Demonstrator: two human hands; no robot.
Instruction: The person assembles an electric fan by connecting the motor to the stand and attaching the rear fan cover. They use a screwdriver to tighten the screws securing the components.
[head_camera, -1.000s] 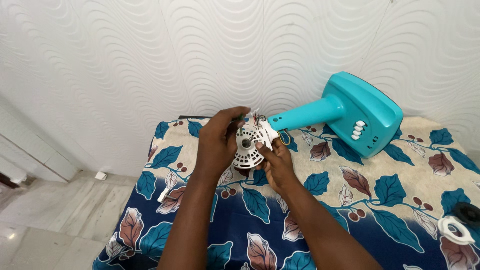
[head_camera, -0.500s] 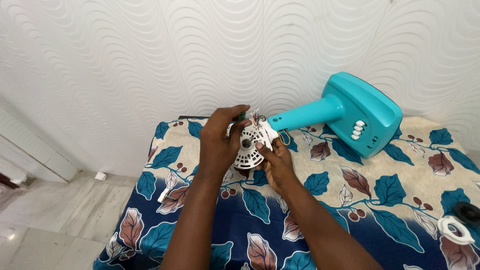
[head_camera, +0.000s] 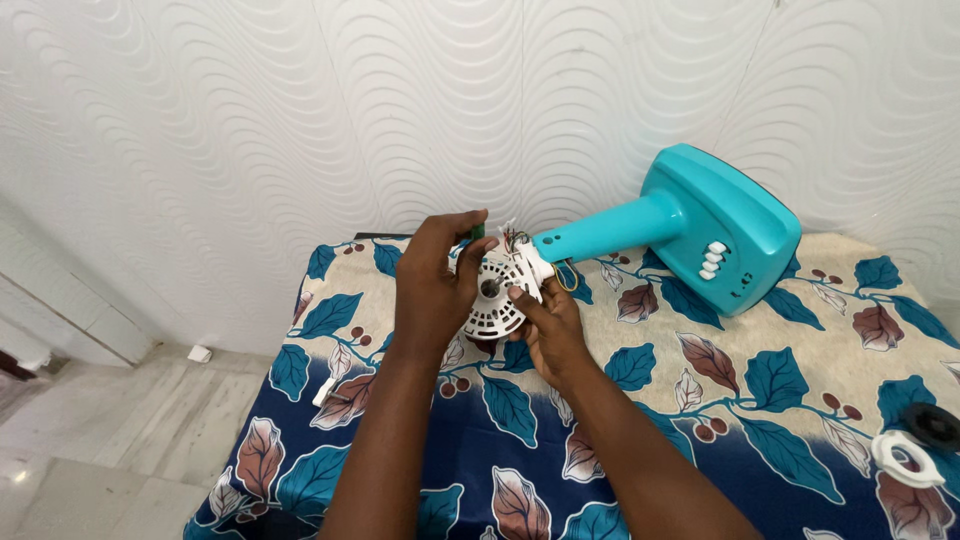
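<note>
Overhead, the widest thing in view is the white wall with its raised wave pattern, which fills the upper half of the picture behind everything else. Below it lies the table, covered by a cloth printed with blue and rust leaves on cream that darkens to navy toward the near edge. To the left of the table, pale floor tiles show.

On the cloth at the back right lies a turquoise fan stand, tipped on its side: its broad base with a row of white push buttons faces the camera, and its neck points left toward the hands. At the end of that neck sits the white fan motor housing, a round slotted disc with a dark shaft at its middle and a tangle of thin coloured wires just above and to its right.

Both hands are close together on that housing. The left hand wraps the disc's left rim, fingers curled over the top, with a small green-tipped object at the fingertips that is too hidden to name. The right hand grips the lower right edge, thumb pressed on the face of the disc.

At the far right edge of the cloth rest a white ring part and a small black round part, touching each other, well apart from the hands.
</note>
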